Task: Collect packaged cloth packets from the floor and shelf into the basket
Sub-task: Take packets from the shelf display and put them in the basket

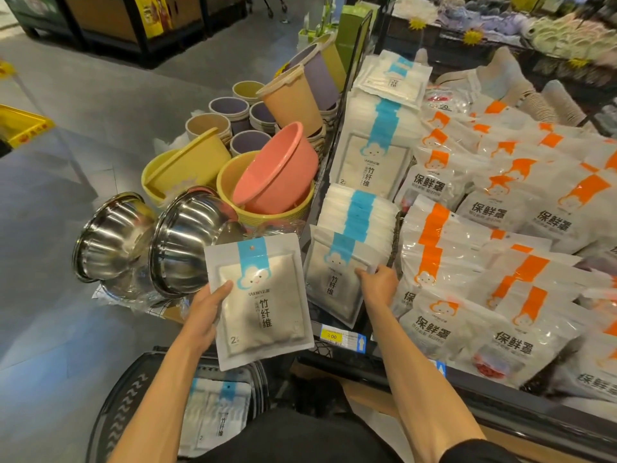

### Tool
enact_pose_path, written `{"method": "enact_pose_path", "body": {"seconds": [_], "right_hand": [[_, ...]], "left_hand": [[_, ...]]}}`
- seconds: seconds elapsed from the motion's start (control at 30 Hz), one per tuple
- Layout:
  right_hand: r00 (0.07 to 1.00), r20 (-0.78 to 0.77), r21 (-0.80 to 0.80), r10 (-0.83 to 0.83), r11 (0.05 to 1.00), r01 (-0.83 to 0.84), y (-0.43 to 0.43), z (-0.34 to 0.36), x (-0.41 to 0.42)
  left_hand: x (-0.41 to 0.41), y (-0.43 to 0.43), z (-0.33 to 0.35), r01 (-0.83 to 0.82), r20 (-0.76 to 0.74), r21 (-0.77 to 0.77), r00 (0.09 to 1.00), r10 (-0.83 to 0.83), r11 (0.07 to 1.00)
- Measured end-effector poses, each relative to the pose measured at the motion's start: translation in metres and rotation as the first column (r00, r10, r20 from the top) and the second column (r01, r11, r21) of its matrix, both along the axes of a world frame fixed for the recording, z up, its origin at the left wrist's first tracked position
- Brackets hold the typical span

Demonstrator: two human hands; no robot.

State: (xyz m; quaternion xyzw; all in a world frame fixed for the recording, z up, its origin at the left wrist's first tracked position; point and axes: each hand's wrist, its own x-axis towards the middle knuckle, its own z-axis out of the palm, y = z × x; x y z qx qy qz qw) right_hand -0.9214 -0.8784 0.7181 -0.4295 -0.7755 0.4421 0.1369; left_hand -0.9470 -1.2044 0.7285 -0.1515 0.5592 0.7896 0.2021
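My left hand [205, 312] grips a white cloth packet with a blue stripe [262, 302] by its left edge, holding it above the black basket [123, 406] on the floor. Several similar packets [217, 416] lie inside the basket. My right hand [379, 284] reaches onto the shelf and pinches the right edge of the front packet [334, 282] of a standing row of blue-striped packets [359, 212]. A second stack of the same packets [377, 142] stands further back on the shelf.
Orange-striped white bags [494, 248] fill the shelf to the right. Steel bowls [150, 242], pink and yellow plastic basins [267, 182] and stacked buckets [290, 98] crowd the floor to the left of the shelf. A yellow price tag [332, 336] sits on the shelf edge.
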Motion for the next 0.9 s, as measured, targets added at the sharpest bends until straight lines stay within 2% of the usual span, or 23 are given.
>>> {"method": "enact_pose_path", "body": {"seconds": [0.2,0.27,0.37,0.47,0.67,0.77,0.9], "right_hand": [[0.994,-0.094,0.019,0.061,0.998,-0.06,0.001,-0.001,0.008],[0.991,-0.084,0.087,0.1,0.992,-0.092,0.001,0.001,0.01],[0.985,0.008,0.231,0.171,0.958,-0.168,0.005,0.003,0.009],[0.962,0.133,0.309,0.237,0.913,-0.268,0.015,0.008,0.003],[0.84,0.449,0.389,0.304,0.78,-0.49,0.025,0.028,-0.017],[0.808,0.481,0.37,0.34,0.757,-0.538,0.032,0.03,-0.023],[0.816,0.468,0.392,0.34,0.747,-0.536,0.036,0.029,-0.027]], "left_hand": [[-0.001,0.002,0.002,-0.007,0.012,-0.009,1.0,0.007,1.0],[-0.001,0.002,0.001,-0.011,0.019,-0.017,1.0,0.011,1.0],[0.0,0.001,0.001,0.014,0.018,-0.028,1.0,-0.013,0.999],[-0.001,0.001,0.0,0.039,0.014,-0.026,0.999,-0.039,0.999],[-0.006,0.005,0.001,0.036,0.016,-0.037,0.999,-0.035,0.999],[-0.009,0.007,0.0,0.038,0.018,-0.052,0.999,-0.037,0.998],[-0.011,0.012,0.002,0.037,0.005,-0.057,0.999,-0.037,0.998]]}}
